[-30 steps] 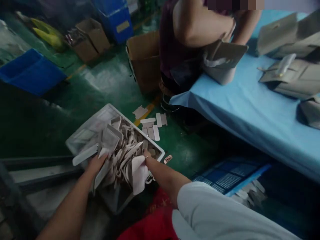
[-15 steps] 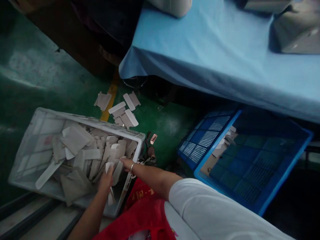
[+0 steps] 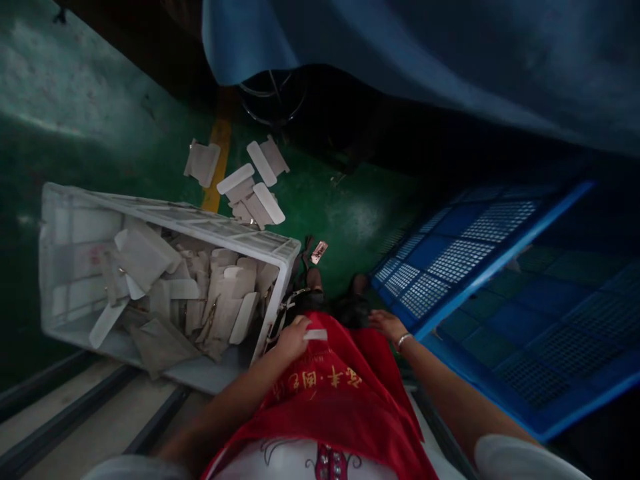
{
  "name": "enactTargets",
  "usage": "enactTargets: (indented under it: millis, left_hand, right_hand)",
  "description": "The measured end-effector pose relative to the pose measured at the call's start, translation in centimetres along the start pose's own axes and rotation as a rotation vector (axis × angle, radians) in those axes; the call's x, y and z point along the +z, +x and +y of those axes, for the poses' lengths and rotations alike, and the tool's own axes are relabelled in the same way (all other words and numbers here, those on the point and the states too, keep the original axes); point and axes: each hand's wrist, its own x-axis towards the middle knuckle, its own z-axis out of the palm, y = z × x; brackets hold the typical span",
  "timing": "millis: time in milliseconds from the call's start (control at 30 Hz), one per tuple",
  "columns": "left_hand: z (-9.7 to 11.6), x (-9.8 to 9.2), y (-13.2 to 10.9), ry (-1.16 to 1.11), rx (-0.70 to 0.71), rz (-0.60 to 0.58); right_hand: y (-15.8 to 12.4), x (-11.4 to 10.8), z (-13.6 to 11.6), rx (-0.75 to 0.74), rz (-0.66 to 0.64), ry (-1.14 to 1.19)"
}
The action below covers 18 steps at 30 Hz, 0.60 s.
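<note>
My left hand (image 3: pixel 294 340) is closed on a small pale flat piece (image 3: pixel 316 334), held in front of the red apron (image 3: pixel 345 373). Most of that piece is hidden by the hand, so its kind does not show. To the hand's left stands a white plastic crate (image 3: pixel 170 200) with several pale grey bag-like pieces (image 3: pixel 227 300) heaped inside, some with white flaps and bits of chain. My right hand (image 3: pixel 387 325), with a bracelet at the wrist, is beside the apron near the blue crate's corner. Its fingers are stretched out and nothing shows in them.
A blue mesh crate (image 3: pixel 450 247) stands tilted on the right. Several similar pale pieces (image 3: pixel 203 163) lie on the green floor (image 3: pixel 345 207) near a yellow line, with a small pink tag (image 3: pixel 319 252) nearer my feet. A blue-cloth-covered table (image 3: pixel 380 47) overhangs the far side.
Both hands have come out of the white crate to the right. The left brings a pale piece before the apron; the right is now near the blue crate. The view has tilted downward.
</note>
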Motion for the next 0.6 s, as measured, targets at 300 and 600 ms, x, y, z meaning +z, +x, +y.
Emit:
enactTargets:
  millis: [300, 600]
  left_hand:
    - [-5.1, 5.4, 20.7, 0.186, -0.313, -0.152]
    - [-8.9, 7.8, 24.2, 0.272, -0.346, -0.27]
  right_hand:
    - [1.9, -11.0, 0.0, -0.949, 0.541, -1.207]
    - [5.1, -17.9, 1.8, -1.0, 1.014, -1.374]
